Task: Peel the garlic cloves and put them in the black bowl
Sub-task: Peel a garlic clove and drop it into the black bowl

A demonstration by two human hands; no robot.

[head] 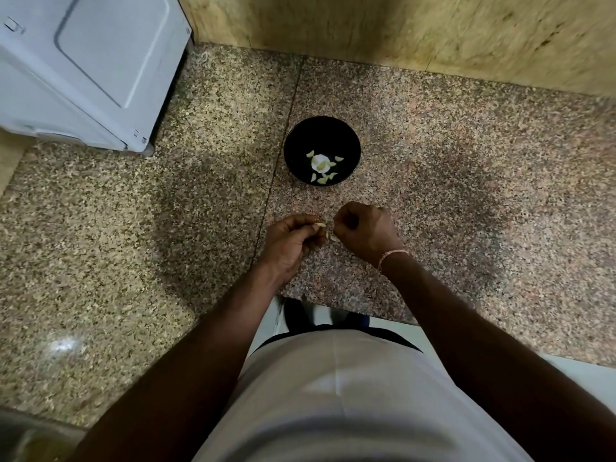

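A black bowl (322, 128) stands on the speckled granite counter (450, 181), with several peeled garlic cloves (321, 166) lying in its bottom. Just in front of the bowl, my left hand (290, 243) pinches a small pale garlic clove (320, 224) at its fingertips. My right hand (365, 233) is close beside it, fingers curled, pinching a thin strip of garlic skin (333, 238) that hangs between the two hands. Both hands hover a little above the counter.
A white appliance (90, 68) stands at the back left on the counter. A wooden board wall (400, 31) runs along the back. The counter's front edge (350, 315) lies just below my wrists.
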